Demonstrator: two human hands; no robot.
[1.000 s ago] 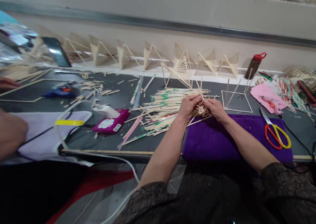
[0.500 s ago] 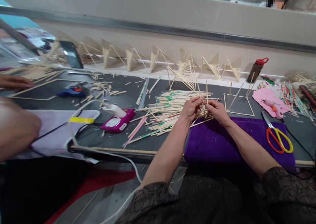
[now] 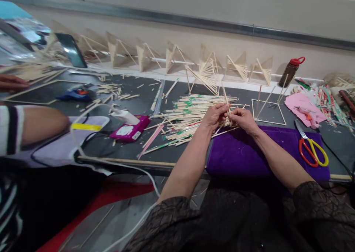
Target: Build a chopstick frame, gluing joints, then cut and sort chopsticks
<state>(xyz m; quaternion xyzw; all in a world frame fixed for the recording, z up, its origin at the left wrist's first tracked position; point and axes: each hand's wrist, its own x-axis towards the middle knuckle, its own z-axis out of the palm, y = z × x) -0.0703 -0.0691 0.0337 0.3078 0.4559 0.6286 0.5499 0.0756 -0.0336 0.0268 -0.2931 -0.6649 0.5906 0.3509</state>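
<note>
Over the right end of a stick pile [image 3: 181, 115] on the tabletop [image 3: 338, 137], pinching pale, straight, thin sticks [image 3: 225, 93] nearly upright with left hand [image 3: 213, 116] and right hand [image 3: 244, 119], both closed in a fingertip grip. Can see piled sticks inside clear, green-marked wrappers [image 3: 182, 100]; at back right, an upright dark bottle [image 3: 288, 73] under a red lid [image 3: 297, 61], but cannot tell its contents.

A pale wall [image 3: 155, 0] crossed by a grey metal rail [image 3: 177, 20] rises behind the dark-topped bench [image 3: 166, 158]. Below lies a grey floor [image 3: 111, 222], beside something red [image 3: 97, 204]. The light is soft.
</note>
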